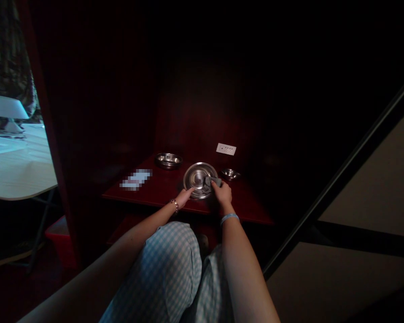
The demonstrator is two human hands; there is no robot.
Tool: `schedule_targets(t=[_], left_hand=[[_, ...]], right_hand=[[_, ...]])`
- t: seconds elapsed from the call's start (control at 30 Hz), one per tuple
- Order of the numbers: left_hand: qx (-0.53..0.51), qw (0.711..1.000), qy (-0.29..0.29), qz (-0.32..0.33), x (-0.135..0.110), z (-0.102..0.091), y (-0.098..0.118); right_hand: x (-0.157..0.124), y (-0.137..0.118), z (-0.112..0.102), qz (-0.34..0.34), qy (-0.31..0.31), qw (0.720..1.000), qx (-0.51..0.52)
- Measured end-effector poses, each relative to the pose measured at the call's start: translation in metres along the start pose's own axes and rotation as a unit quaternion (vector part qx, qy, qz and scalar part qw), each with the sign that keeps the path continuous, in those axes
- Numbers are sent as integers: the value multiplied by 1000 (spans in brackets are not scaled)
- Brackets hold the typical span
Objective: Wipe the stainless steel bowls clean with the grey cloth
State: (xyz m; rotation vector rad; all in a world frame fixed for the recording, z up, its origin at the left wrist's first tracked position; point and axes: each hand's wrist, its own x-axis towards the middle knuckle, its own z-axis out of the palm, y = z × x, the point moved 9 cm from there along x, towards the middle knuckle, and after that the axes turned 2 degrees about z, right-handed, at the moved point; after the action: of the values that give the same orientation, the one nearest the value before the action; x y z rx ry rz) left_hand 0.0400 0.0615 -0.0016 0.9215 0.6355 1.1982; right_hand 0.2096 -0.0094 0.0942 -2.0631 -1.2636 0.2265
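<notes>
A round steel plate [198,177] lies on a dark red wooden desk [161,190]. My left hand [184,196] rests at the plate's near left rim, fingers stretched toward it and touching the edge. My right hand [222,192] is closed on a small grey cloth or sponge [213,181], pressed onto the right side of the plate. A beaded bracelet is on my left wrist and a pale blue band on my right.
A steel bowl [169,160] stands at the back left, a smaller steel bowl [230,174] right of the plate. A white socket panel [226,149] is on the back wall. A pale table with a lamp [8,112] is far left; a red box [59,237] sits on the floor.
</notes>
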Motion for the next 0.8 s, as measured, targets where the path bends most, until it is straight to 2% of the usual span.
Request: schedule_targets(t=[0.13,0.3,0.57,0.8], left_hand=[[27,999,13,-18,-2,-2,0],[8,1000,10,-14,-4,-1,2],[-13,1000,24,5,-7,-3,6],[-3,999,39,11,-6,-5,7]], right_hand=[[-4,-4,-10,5,38,999,-1],[-5,-10,-10,-23,53,998,6],[-6,-12,-8,-50,49,997,27],[-6,-9,-4,-40,29,999,12]])
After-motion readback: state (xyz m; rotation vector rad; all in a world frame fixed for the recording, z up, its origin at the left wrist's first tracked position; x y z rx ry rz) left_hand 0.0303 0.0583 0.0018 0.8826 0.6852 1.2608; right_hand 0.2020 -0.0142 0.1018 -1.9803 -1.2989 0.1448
